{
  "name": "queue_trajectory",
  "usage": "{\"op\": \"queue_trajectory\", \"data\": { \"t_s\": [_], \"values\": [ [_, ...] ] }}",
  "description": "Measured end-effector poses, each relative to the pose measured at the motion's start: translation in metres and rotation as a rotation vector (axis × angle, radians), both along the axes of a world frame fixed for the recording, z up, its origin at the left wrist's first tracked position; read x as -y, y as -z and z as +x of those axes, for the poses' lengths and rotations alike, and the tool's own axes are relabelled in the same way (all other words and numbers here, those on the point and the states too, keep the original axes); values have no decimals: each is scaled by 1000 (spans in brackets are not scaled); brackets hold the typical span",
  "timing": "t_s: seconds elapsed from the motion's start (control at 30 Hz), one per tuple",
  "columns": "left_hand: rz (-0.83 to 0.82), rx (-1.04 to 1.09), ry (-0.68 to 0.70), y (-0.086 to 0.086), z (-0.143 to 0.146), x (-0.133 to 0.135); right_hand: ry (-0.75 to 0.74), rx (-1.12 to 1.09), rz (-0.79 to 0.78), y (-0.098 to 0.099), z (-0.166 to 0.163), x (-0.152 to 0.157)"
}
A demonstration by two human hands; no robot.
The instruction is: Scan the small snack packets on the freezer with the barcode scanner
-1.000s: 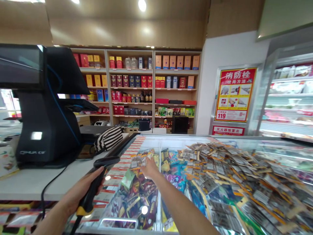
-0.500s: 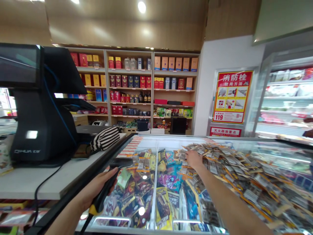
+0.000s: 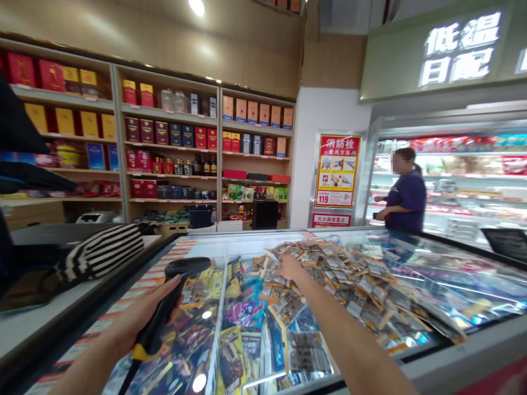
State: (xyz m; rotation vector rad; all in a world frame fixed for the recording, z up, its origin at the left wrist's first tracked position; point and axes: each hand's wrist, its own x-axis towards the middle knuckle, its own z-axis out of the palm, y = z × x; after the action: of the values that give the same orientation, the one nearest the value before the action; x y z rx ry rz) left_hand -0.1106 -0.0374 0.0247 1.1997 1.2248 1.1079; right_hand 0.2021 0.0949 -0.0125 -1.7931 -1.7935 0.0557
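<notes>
My left hand (image 3: 158, 304) is wrapped round the handle of a black and yellow barcode scanner (image 3: 162, 318), with its head tilted up over the glass-topped freezer (image 3: 222, 280) and its cord hanging down. My right hand (image 3: 291, 267) reaches to the near-left edge of a heap of small flat snack packets (image 3: 354, 269) lying on the glass. Its fingers are bent down and closed at a packet (image 3: 269, 269); the fingertips are partly hidden. Under the glass, colourful ice cream bags (image 3: 242, 312) show on both sides of a white divider.
A counter (image 3: 20, 329) with a striped black and white bag (image 3: 101, 249) is at the left, beside black checkout equipment. Shelves of boxes and bottles (image 3: 171, 137) line the back wall. A person in a purple shirt (image 3: 407, 200) stands by the chilled shelves at the right.
My view has swung to the right, bringing the person and the lit sign into sight. The scanner stays in my left hand, and my right hand stays at the packets.
</notes>
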Motion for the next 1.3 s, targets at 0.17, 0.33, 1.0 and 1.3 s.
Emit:
{"op": "queue_trajectory", "data": {
  "t_s": [0.17, 0.33, 1.0, 1.3],
  "values": [
    [-39, 62, -12, 0, 8, 3, 45, -184, 117, -3, -9, 10],
    [-74, 142, 4, 0, 4, 19, -240, -707, 220, 8, -41, 20],
    [-48, 202, 187, -4, -6, 59, -170, -785, 128, 61, -76, 24],
    [-45, 256, 203, -14, -9, 63, -39, -686, 118, 51, -68, 23]
  ]
}}
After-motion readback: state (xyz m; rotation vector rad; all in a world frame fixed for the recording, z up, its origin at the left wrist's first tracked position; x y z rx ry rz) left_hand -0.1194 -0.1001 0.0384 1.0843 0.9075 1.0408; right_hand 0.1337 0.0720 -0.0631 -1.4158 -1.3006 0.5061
